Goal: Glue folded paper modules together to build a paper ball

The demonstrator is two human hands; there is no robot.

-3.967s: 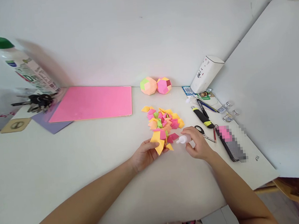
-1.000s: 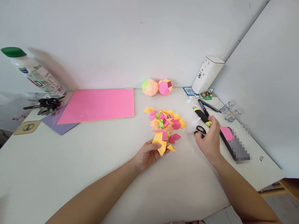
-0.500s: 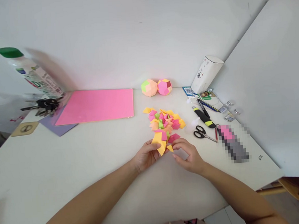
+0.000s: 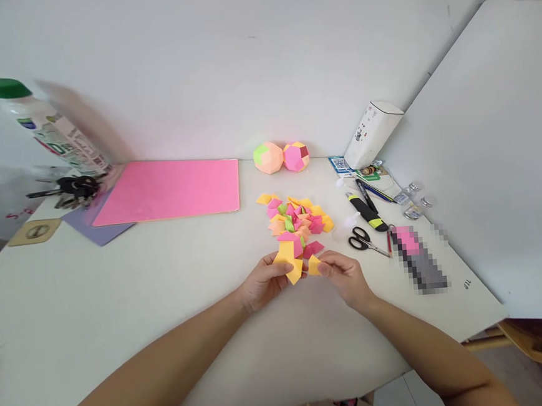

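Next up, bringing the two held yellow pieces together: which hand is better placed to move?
Likely the right hand: it pinches the small yellow piece, while the left hand holds the larger yellow piece.

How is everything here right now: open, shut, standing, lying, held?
Left hand, gripping yellow paper
Right hand, pinching small yellow piece
Folded pieces, loosely heaped
Paper balls, side by side
Pink sheet, lying flat
Scissors, lying flat
Tall bottle, standing, green cap on
White container, upright
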